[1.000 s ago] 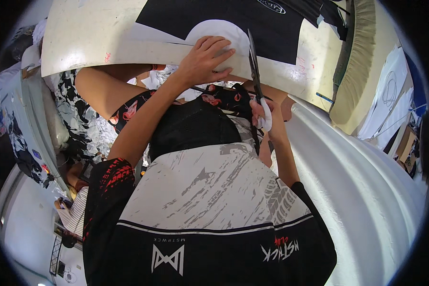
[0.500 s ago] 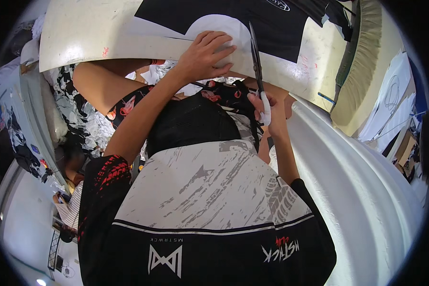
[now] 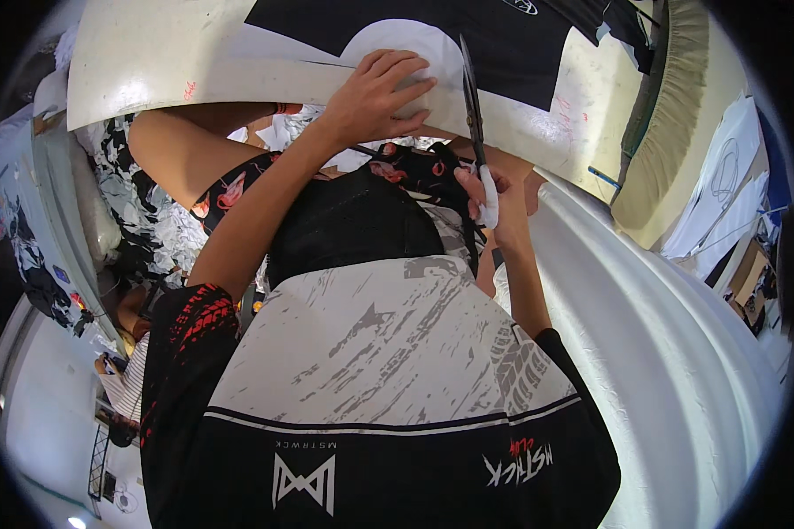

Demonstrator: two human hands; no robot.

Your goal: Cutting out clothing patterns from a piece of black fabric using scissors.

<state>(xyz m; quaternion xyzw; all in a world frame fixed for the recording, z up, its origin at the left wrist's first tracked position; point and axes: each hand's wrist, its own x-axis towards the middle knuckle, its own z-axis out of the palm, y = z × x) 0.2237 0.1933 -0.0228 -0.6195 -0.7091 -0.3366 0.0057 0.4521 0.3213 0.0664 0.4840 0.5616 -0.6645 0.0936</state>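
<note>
My left hand [image 3: 382,99] lies with its fingers spread on a white rounded piece [image 3: 410,37] at the table's near edge. Part of that piece is covered by the hand. It rests against a curved cutout in a black cloth panel [image 3: 525,63]. To the right, my right hand [image 3: 490,196] is closed round the white-wrapped handles of a pair of scissors [image 3: 473,110]. The blades point away from me, past the right side of the white piece and over the black panel. I cannot tell how far apart they are.
The pale table [image 3: 150,66] has red marks on it. White and black fabric scraps [image 3: 163,216] are heaped at the left, beyond my leg. White sheeting [image 3: 626,326] drapes down at the right. Another person in a striped top [image 3: 128,388] is at the lower left.
The whole view has shifted slightly. Both hands and the scissors keep nearly the same places relative to the white piece and the black panel.
</note>
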